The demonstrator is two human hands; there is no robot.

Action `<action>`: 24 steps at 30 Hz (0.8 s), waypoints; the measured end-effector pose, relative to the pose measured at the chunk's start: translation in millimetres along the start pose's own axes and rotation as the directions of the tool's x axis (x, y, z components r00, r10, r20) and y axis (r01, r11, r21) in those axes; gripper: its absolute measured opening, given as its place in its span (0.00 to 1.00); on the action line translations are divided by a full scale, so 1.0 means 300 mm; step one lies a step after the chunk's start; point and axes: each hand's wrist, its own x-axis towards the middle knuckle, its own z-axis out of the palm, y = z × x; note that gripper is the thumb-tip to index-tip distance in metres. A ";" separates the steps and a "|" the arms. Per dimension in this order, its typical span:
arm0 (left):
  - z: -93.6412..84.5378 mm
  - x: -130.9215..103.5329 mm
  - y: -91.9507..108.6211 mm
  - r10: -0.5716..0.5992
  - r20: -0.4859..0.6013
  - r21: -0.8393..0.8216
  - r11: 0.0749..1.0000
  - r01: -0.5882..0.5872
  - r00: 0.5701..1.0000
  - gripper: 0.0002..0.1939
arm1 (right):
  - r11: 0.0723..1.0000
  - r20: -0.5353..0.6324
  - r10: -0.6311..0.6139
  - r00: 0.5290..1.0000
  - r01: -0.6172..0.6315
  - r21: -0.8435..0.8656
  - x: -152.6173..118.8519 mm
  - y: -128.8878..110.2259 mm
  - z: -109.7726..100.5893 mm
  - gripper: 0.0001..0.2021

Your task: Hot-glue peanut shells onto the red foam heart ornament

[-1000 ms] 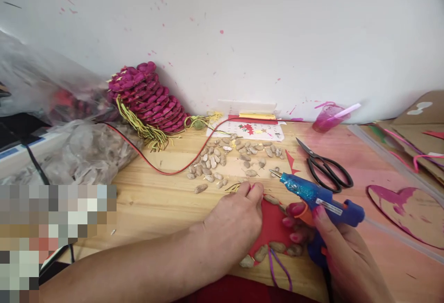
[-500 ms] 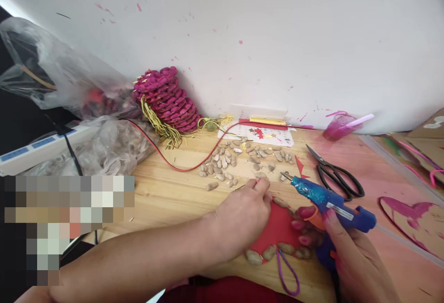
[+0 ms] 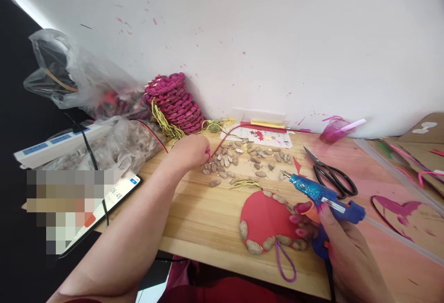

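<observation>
My right hand (image 3: 342, 243) is wrapped round a blue hot glue gun (image 3: 314, 192), a finger at its orange trigger and its metal nozzle pointing left. Beside it on the wooden table lies a red round card (image 3: 265, 219) with peanuts along part of its rim and a purple cord loop (image 3: 286, 263) at its bottom edge. My left hand (image 3: 194, 151) is at the left end of a scatter of loose peanuts (image 3: 225, 159), next to a thin red wire (image 3: 222, 142). Its fingers are curled together, and their tips are mostly hidden, so what they hold cannot be made out.
Black-handled scissors (image 3: 335, 173) lie behind the glue gun. A magenta peanut-covered bundle (image 3: 178, 104) leans on the wall near plastic bags (image 3: 114, 141) and a white power strip (image 3: 65, 141). A phone (image 3: 114, 196) lies left; a pink cup (image 3: 335, 129) stands at the back right.
My left hand has moved from the red card up and left to the loose peanuts. A peanut now shows on the card's left rim. The glue gun stays in my right hand.
</observation>
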 end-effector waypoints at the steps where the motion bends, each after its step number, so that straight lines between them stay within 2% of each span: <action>1: 0.005 0.001 0.000 -0.006 -0.001 0.000 1.000 0.006 1.000 0.11 | 1.000 -0.005 -0.003 1.000 0.003 -0.001 -0.003 -0.002 0.002 0.24; 9: 0.018 0.014 0.001 -0.061 0.010 0.002 0.998 0.061 0.998 0.07 | 1.000 -0.007 -0.006 1.000 0.006 0.023 -0.010 -0.016 0.015 0.24; 15: 0.054 0.066 -0.038 -0.225 -0.149 -0.026 0.974 0.223 0.963 0.11 | 1.000 0.014 -0.013 1.000 0.012 0.017 0.003 -0.001 0.002 0.23; 19: 0.090 0.113 -0.052 -0.281 -0.236 -0.076 0.960 0.271 0.930 0.15 | 1.000 0.008 0.001 1.000 -0.002 0.027 -0.007 -0.011 0.006 0.24; 21: 0.100 0.123 -0.044 -0.270 -0.268 -0.117 0.962 0.247 0.925 0.15 | 1.000 0.008 0.000 1.000 0.000 0.029 -0.010 -0.015 0.007 0.24; 24: 0.108 0.122 -0.021 -0.164 -0.277 -0.197 0.974 0.111 0.947 0.13 | 1.000 0.018 -0.022 1.000 0.021 0.012 -0.008 -0.014 0.007 0.25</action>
